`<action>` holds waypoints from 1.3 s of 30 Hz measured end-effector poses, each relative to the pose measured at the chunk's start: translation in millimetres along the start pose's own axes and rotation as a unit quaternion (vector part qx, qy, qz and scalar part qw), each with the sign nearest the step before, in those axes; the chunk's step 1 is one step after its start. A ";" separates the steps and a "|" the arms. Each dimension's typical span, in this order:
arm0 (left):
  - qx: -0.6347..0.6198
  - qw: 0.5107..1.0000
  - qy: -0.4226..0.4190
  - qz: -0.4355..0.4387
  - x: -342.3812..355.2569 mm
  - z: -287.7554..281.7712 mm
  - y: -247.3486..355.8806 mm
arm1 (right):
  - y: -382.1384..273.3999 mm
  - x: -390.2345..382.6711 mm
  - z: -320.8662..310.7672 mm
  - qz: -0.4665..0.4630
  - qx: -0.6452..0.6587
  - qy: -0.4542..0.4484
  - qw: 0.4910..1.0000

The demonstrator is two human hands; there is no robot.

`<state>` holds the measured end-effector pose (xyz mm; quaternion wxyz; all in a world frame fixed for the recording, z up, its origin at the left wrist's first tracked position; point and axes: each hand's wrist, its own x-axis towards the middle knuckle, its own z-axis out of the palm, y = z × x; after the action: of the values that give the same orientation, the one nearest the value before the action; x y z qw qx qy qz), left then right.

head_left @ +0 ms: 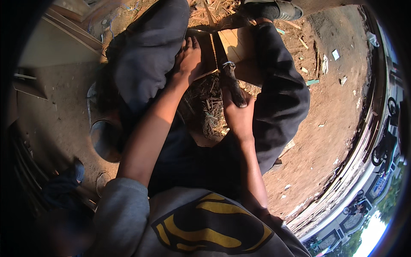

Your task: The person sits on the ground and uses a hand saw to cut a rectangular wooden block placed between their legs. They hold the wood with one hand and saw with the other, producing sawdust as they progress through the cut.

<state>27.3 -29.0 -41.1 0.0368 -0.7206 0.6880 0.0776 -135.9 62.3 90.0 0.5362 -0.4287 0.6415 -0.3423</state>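
Observation:
My left hand (187, 58) lies over a dark wooden board (206, 49) between my legs, fingers slightly apart and resting on it. My right hand (237, 109) is closed round a dark-handled tool (231, 83) with a shiny metal end, which points forward and touches or hovers by the board's edge; I cannot tell which. To the right of that lies a paler, sunlit wooden piece (233, 45), reaching under my right leg (280, 85). Wood shavings (214, 113) are piled below the boards.
Panels (51, 43) lean at upper left. A bucket (107, 139) stands left of me, near another person's foot (77, 171) at lower left. Scraps (336, 55) are scattered on the dirt ground. Stacked planks (346, 167) edge the right side, with motorbikes (381, 150) beyond.

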 end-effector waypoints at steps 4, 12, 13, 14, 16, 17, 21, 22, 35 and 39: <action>-0.026 0.996 0.082 -0.039 -7.8 -2.4 -1.9 | -6.7 -97.8 -29.9 0.025 -0.029 -0.005 0.999; -0.136 0.988 0.064 -0.032 -3.5 -13.0 2.7 | -15.1 21.9 -1.0 0.032 -0.020 -0.001 0.999; -0.218 0.972 0.078 -0.049 -7.3 -14.2 0.2 | -24.4 25.1 4.1 0.006 -0.039 -0.006 0.999; -0.012 0.998 0.053 0.020 -4.7 -12.5 -3.8 | -18.6 18.9 4.4 -0.023 -0.019 -0.012 0.999; -0.015 0.999 0.051 -0.008 0.2 -11.4 3.1 | -2.6 -20.6 -11.9 0.027 -0.023 -0.006 0.999; -0.014 0.999 0.044 -0.023 -3.4 -9.5 3.8 | -13.3 -45.8 -22.6 0.016 -0.010 -0.017 1.000; -0.030 0.993 0.111 -0.039 -10.1 -13.4 3.6 | -10.1 -94.9 -35.1 0.039 -0.015 0.014 0.999; 0.017 0.989 0.147 -0.022 -13.8 -3.3 -5.6 | -8.9 -84.5 -28.4 0.024 -0.013 0.004 1.000; -0.014 0.995 0.092 -0.033 -10.0 -12.2 3.2 | -1.2 -117.0 -29.2 -0.007 -0.069 0.010 0.998; -0.027 0.994 0.098 -0.041 -11.5 -20.1 2.6 | -3.2 -71.7 -18.6 0.038 -0.001 -0.001 0.999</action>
<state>25.5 -21.0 -19.3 -0.0472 -0.7528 0.6561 0.0241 -149.4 126.4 124.7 0.5492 -0.4047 0.6573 -0.3203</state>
